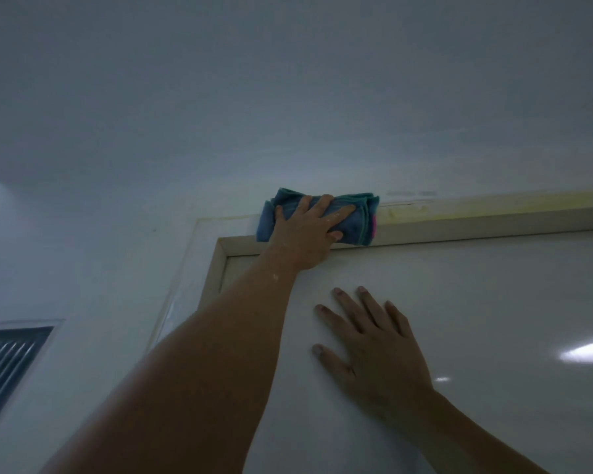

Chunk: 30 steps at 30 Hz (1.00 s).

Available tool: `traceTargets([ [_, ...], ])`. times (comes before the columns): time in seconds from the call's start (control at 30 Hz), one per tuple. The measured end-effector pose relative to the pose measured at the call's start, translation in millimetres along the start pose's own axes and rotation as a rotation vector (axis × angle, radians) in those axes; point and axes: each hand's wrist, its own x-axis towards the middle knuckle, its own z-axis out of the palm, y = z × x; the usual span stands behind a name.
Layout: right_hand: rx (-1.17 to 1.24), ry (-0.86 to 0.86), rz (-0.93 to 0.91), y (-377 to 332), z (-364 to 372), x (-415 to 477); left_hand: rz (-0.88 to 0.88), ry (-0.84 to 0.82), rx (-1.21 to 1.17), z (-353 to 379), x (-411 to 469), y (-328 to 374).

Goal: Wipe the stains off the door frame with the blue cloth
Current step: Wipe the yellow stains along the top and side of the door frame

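A folded blue cloth (355, 222) with a pink tag is pressed against the top bar of the cream door frame (459, 222), near its left corner. My left hand (308, 230) lies flat over the cloth, arm stretched up from the lower left. To the right of the cloth, yellowish stains (408, 210) streak the frame's top bar. My right hand (377, 350) rests flat on the glossy white door (493, 302) below, fingers spread, holding nothing.
White wall (288, 97) rises above the frame. The frame's left post (213, 282) runs down from the corner. A slatted vent (7, 364) sits in the wall at the lower left. Light reflections glare on the door at the right.
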Motion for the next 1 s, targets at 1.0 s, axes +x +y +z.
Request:
traceTargets([
  [1.0, 0.017, 0.026, -0.034, 81.2, -21.1, -18.5, -0.178, 0.055, 0.084, 5.2, -29.8, -39.9],
])
